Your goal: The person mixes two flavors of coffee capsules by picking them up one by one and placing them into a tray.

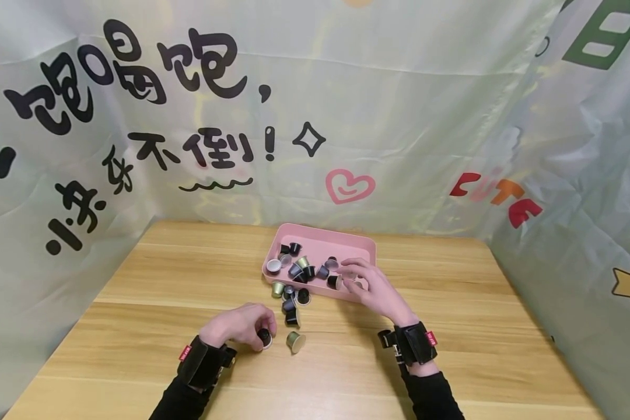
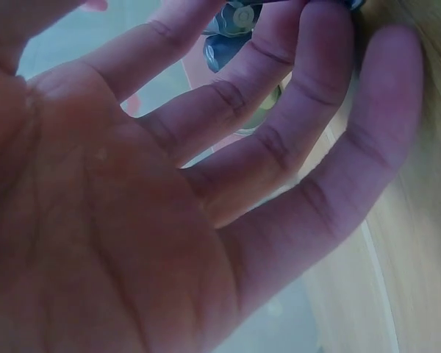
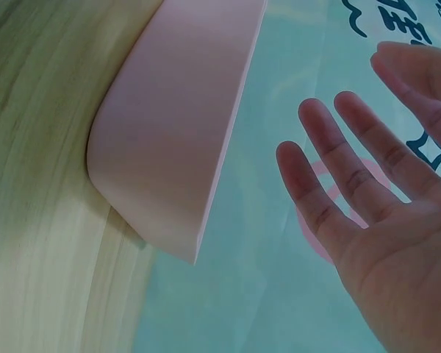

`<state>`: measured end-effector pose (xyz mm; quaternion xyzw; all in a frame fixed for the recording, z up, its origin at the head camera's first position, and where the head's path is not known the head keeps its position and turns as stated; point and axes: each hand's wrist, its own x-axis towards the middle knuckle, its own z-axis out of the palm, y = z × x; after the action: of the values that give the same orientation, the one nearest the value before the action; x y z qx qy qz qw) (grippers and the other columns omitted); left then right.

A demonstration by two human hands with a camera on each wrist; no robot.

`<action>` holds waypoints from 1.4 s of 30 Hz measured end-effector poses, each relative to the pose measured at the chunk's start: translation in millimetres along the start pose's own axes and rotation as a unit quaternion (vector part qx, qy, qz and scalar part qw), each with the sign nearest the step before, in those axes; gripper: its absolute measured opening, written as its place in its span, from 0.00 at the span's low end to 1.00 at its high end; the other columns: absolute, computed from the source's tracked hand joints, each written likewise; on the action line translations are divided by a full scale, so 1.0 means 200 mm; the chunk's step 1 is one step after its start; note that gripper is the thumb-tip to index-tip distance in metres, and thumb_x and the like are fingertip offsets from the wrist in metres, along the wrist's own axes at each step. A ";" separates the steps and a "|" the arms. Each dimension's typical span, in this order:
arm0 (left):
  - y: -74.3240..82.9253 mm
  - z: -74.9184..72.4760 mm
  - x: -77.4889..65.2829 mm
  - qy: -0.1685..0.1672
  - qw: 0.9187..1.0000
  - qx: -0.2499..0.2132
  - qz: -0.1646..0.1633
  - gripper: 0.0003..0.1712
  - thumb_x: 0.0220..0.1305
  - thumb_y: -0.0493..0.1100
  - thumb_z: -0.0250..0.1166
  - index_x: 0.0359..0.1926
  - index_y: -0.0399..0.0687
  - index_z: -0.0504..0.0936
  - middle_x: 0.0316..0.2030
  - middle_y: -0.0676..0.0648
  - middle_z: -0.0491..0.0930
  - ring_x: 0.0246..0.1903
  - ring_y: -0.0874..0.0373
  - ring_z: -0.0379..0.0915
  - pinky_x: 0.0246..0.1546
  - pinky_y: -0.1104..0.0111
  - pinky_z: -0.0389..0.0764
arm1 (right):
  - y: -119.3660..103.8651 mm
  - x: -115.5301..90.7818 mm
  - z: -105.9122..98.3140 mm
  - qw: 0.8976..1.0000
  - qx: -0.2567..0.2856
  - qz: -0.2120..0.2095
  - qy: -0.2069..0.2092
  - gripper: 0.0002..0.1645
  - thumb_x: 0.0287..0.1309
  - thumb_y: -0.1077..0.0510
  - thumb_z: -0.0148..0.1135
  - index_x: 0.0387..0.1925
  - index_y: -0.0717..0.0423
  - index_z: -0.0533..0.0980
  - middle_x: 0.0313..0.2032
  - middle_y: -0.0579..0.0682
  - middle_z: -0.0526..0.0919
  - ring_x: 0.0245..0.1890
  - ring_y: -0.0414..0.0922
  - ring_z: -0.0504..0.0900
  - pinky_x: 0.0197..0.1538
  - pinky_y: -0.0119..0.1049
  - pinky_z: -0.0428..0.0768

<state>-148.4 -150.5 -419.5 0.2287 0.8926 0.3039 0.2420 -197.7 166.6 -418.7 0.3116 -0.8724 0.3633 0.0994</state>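
Observation:
On the table at the front left, my left hand (image 1: 241, 325) holds a black coffee capsule (image 1: 264, 336) between its thumb and fingers, right at the wood. Its curved fingers (image 2: 316, 95) fill the left wrist view and hide most of the capsule. Beside it lies a green capsule (image 1: 295, 342) on its side. Over the right part of the pink tray (image 1: 320, 233) hovers my right hand (image 1: 377, 290), fingers loosely bent. Nothing shows in its grasp in the right wrist view, where its fingers (image 3: 323, 132) stand above the tray's wall.
Several coffee capsules in black, grey, white and green lie in the tray, among them a white one (image 1: 274, 266). Just in front of it, more capsules form a loose row, with a black capsule (image 1: 292, 317) nearest me. A printed cloth (image 1: 425, 146) hangs behind the wooden table (image 1: 189, 262).

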 end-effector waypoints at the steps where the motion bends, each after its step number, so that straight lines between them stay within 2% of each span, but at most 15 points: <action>1: 0.00 0.00 0.00 0.000 1.000 0.001 -0.003 0.18 0.41 0.25 0.73 0.34 0.46 0.81 0.31 0.49 0.79 0.34 0.57 0.71 0.36 0.69 0.72 | 0.00 0.00 0.00 1.000 0.002 0.001 0.000 0.14 0.64 0.64 0.63 0.51 0.61 0.82 0.58 0.58 0.81 0.58 0.56 0.80 0.58 0.55 0.82; 7: -0.01 0.00 0.00 0.000 1.000 0.002 -0.015 0.17 0.43 0.26 0.73 0.33 0.47 0.83 0.31 0.51 0.80 0.35 0.57 0.72 0.38 0.67 0.73 | 0.00 0.00 0.00 1.000 0.014 0.015 -0.005 0.15 0.64 0.66 0.63 0.51 0.61 0.82 0.59 0.58 0.80 0.59 0.55 0.80 0.59 0.56 0.81; 14: -0.02 0.00 0.00 0.001 1.000 0.009 0.010 0.14 0.45 0.28 0.72 0.34 0.47 0.84 0.31 0.51 0.82 0.34 0.59 0.72 0.35 0.69 0.73 | 0.00 -0.01 0.00 1.000 0.007 0.017 -0.002 0.15 0.63 0.66 0.64 0.51 0.57 0.83 0.59 0.57 0.81 0.59 0.54 0.80 0.60 0.54 0.81; 29: -0.03 -0.02 -0.01 0.006 1.000 -0.010 0.009 0.09 0.55 0.32 0.71 0.38 0.45 0.85 0.33 0.51 0.83 0.36 0.59 0.75 0.43 0.63 0.79 | 0.01 -0.01 0.00 1.000 0.004 0.000 0.004 0.15 0.63 0.66 0.63 0.52 0.58 0.82 0.58 0.58 0.81 0.57 0.55 0.81 0.57 0.54 0.82; 32: -0.03 -0.03 -0.01 0.007 1.000 -0.004 0.017 0.08 0.56 0.33 0.71 0.38 0.45 0.85 0.34 0.52 0.83 0.37 0.59 0.75 0.45 0.61 0.79 | 0.01 -0.02 0.00 1.000 0.010 -0.001 0.004 0.15 0.64 0.66 0.63 0.51 0.58 0.82 0.58 0.58 0.81 0.57 0.55 0.81 0.56 0.56 0.82; 37: -0.04 -0.03 -0.02 0.019 0.999 0.023 0.039 0.06 0.59 0.36 0.70 0.38 0.47 0.84 0.35 0.54 0.82 0.39 0.61 0.72 0.46 0.64 0.77 | 0.01 -0.02 0.00 1.000 0.015 0.006 -0.001 0.14 0.65 0.65 0.63 0.51 0.57 0.82 0.59 0.58 0.80 0.58 0.55 0.80 0.57 0.57 0.82; 42: -0.05 -0.04 -0.02 0.028 0.998 0.026 0.046 0.05 0.61 0.36 0.68 0.39 0.46 0.84 0.37 0.53 0.83 0.39 0.62 0.74 0.45 0.66 0.78 | 0.01 -0.02 0.00 1.000 0.012 0.005 0.001 0.14 0.65 0.65 0.63 0.52 0.57 0.82 0.59 0.58 0.80 0.58 0.55 0.81 0.56 0.57 0.82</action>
<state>-153.3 -163.5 -418.7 0.2670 0.8953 0.2972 0.1970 -196.1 169.1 -420.4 0.3085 -0.8692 0.3747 0.0945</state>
